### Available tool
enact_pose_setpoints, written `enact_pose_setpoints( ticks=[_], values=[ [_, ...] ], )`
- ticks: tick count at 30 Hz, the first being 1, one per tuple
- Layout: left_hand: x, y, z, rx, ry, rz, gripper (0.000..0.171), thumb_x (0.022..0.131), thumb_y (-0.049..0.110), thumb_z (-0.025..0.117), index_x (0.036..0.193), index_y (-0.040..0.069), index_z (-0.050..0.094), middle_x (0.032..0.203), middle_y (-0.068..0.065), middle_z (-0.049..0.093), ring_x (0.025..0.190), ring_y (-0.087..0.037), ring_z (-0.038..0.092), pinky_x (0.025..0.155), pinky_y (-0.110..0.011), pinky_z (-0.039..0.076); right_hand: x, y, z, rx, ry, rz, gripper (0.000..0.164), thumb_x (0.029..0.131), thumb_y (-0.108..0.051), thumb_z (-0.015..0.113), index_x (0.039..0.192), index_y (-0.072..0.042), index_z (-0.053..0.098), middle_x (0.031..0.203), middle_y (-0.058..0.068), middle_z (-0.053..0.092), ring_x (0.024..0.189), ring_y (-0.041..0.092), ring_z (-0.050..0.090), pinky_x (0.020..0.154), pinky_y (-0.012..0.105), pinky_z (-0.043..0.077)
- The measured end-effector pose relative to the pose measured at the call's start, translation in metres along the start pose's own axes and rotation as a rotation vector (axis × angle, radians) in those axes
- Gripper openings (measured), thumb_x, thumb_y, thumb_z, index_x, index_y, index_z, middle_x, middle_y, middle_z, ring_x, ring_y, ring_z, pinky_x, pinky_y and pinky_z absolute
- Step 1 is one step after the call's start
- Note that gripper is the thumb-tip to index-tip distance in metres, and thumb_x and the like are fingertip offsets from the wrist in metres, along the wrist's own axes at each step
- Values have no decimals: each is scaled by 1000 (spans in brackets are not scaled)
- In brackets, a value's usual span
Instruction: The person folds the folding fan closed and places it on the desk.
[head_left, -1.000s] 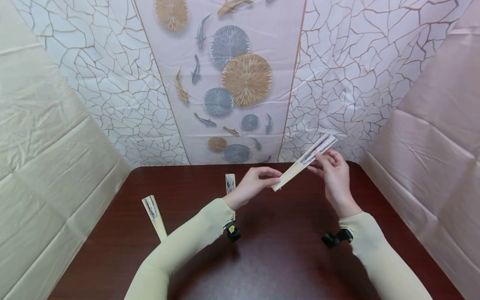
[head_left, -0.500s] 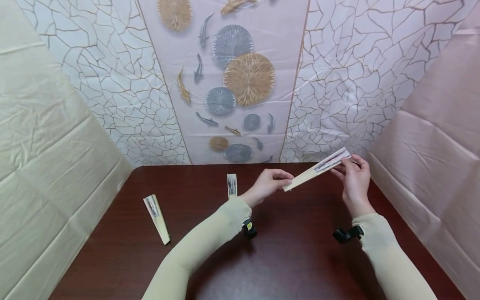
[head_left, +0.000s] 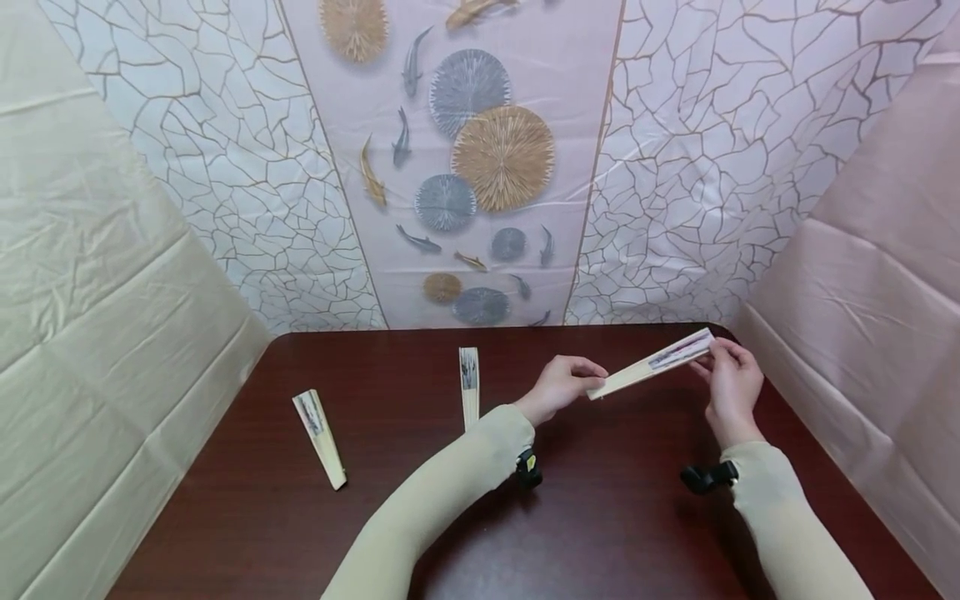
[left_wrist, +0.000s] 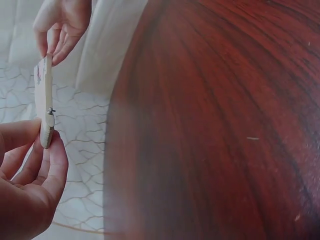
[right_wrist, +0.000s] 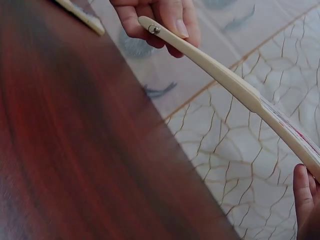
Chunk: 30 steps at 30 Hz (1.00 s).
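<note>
A folded hand fan point(head_left: 651, 365) with pale ribs and a printed paper end is held slantwise over the far right of the table. My left hand point(head_left: 558, 387) pinches its narrow riveted end between thumb and fingers. At the wider paper end, my right hand point(head_left: 735, 387) grips the fan's edge. In the left wrist view the fan point(left_wrist: 43, 95) appears nearly edge-on, spanning both hands. The right wrist view shows the rivet and guard of the fan point(right_wrist: 215, 70); only part of my right hand point(right_wrist: 304, 200) is visible there.
Two more folded fans lie on the dark red table point(head_left: 247, 517): one fan point(head_left: 321, 442) at the left, tilted, and another fan point(head_left: 469, 383) near the middle, its lower end behind my left sleeve. Patterned cloth point(head_left: 675, 167) hangs behind, with plain cloth at both sides.
Both hands have carried the fan right and lower toward the table's far right corner, and it lies flatter in angle. The left fan has come fully into view from behind my sleeve.
</note>
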<state>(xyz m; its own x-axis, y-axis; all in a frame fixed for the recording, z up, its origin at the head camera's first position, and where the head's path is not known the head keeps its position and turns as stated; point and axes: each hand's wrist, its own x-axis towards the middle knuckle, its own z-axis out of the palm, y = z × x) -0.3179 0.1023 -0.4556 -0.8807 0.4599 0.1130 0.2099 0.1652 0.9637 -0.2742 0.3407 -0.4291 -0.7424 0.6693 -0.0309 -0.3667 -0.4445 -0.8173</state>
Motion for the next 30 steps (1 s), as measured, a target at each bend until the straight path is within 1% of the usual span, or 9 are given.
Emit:
enact_pose_setpoints(
  ticks=[1, 3, 5, 8, 10, 14, 21, 26, 30],
  values=[
    [1, -2, 2, 11, -1, -2, 10, 89, 6, 76, 99, 3, 78, 87, 1, 73, 70, -3, 58, 72, -38, 60, 1, 2, -3, -17, 8, -1, 7, 95, 3, 64, 100, -2, 61, 79, 3, 67, 59, 12, 66, 52, 24, 60],
    [2, -7, 6, 43, -2, -7, 9, 90, 7, 77, 98, 5, 79, 86, 2, 74, 69, -3, 59, 72, -38, 60, 1, 6, -9, -43, 25, 0, 4, 96, 2, 64, 99, -1, 64, 80, 3, 67, 60, 11, 66, 53, 23, 60],
    [4, -12, 10, 81, -2, -15, 8, 90, 8, 77, 97, 7, 79, 86, 4, 74, 69, -2, 59, 68, -31, 59, 2, 9, -15, -71, 33, 3, 4, 96, 0, 63, 99, -2, 64, 81, 2, 66, 60, 10, 66, 54, 22, 59],
    [4, -19, 14, 143, -8, -25, 7, 90, 10, 77, 96, 9, 80, 88, 5, 74, 71, -1, 58, 61, -18, 51, 2, 15, -23, -84, 51, 22, 5, 96, 0, 63, 100, -2, 63, 82, 2, 66, 61, 10, 66, 54, 22, 60],
    [4, -22, 16, 163, -13, -42, 6, 90, 10, 77, 96, 9, 80, 89, 5, 74, 71, -1, 58, 59, -15, 50, 2, 18, -28, -106, 62, 39, 5, 96, 0, 63, 100, -3, 63, 82, 2, 65, 62, 10, 66, 55, 22, 60],
    [3, -28, 18, 178, -16, -80, 5, 90, 8, 77, 94, 8, 79, 87, 4, 73, 68, -2, 58, 58, -15, 50, 2, 24, -35, -149, 66, 86, 5, 96, 0, 62, 98, -4, 63, 84, 2, 64, 64, 10, 66, 58, 22, 60],
    [5, -36, 15, 187, -19, -136, 5, 90, 6, 76, 93, 8, 79, 85, 5, 70, 71, -4, 58, 59, -17, 50, 3, 32, -42, -210, 58, 152, 6, 98, 0, 60, 98, -5, 62, 83, 1, 64, 66, 9, 67, 62, 22, 61],
    [7, -41, 15, 232, -25, -117, 5, 89, 5, 76, 92, 9, 79, 82, 6, 70, 72, -3, 58, 60, -16, 50, 4, 35, -45, -243, 42, 168, 5, 98, 0, 59, 102, -2, 59, 82, 0, 63, 66, 8, 67, 62, 22, 61],
    [8, -41, 14, 317, -61, -77, 6, 89, 6, 76, 94, 8, 79, 82, 4, 73, 72, -2, 59, 62, -14, 49, 2, 36, -46, -259, 36, 181, 10, 98, 0, 59, 107, 1, 57, 82, -1, 63, 66, 8, 67, 63, 21, 61]
  ],
)
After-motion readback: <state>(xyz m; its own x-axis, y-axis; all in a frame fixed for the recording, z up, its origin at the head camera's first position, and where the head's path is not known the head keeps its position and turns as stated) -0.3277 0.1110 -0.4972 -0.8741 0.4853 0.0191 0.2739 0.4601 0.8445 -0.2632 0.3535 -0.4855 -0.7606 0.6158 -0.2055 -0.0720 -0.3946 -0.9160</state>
